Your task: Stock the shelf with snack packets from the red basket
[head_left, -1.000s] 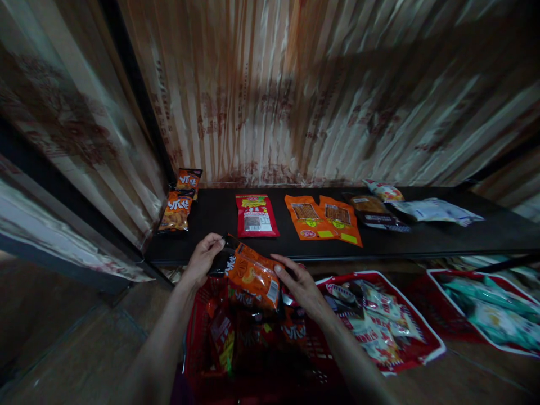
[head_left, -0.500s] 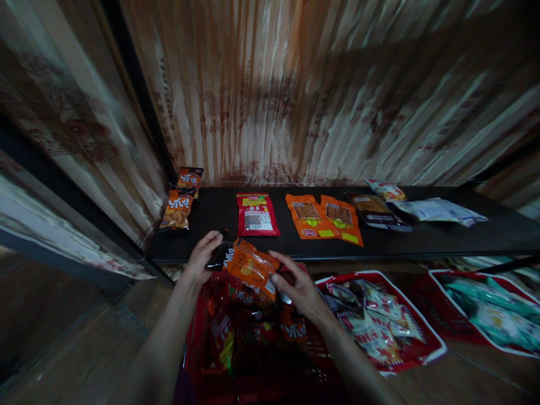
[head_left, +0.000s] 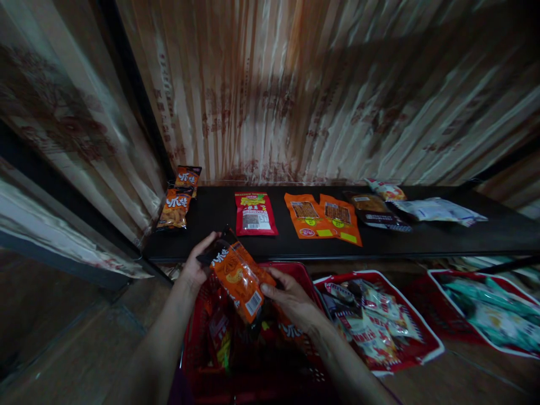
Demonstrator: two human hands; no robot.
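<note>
An orange and black snack bag (head_left: pixel 238 275) is held in both hands above a red basket (head_left: pixel 196 337). My left hand (head_left: pixel 198 264) grips its black top end, fingers partly hidden behind it. My right hand (head_left: pixel 291 295) pinches the bag's right side, thumb on the front. More packets lie in the basket below, among them a red and yellow packet (head_left: pixel 220 340). On the black shelf ahead, two orange and black snack bags stand at the left end, the front one (head_left: pixel 175 208) leaning on the other (head_left: pixel 188 175).
Along the shelf (head_left: pixel 215 211) lie a red packet (head_left: pixel 255 216), two orange packets (head_left: pixel 306 216), a dark brown packet (head_left: pixel 375 212) and a white packet (head_left: pixel 442 211). Two more red baskets stand right, one with white packets (head_left: pixel 377 332), one with green packets (head_left: pixel 502 320). A shelf post (head_left: pixel 139 95) rises at left.
The snack bag has turned clockwise, its lower end swinging down toward the basket. My right hand has shifted slightly down and left, still on the bag.
</note>
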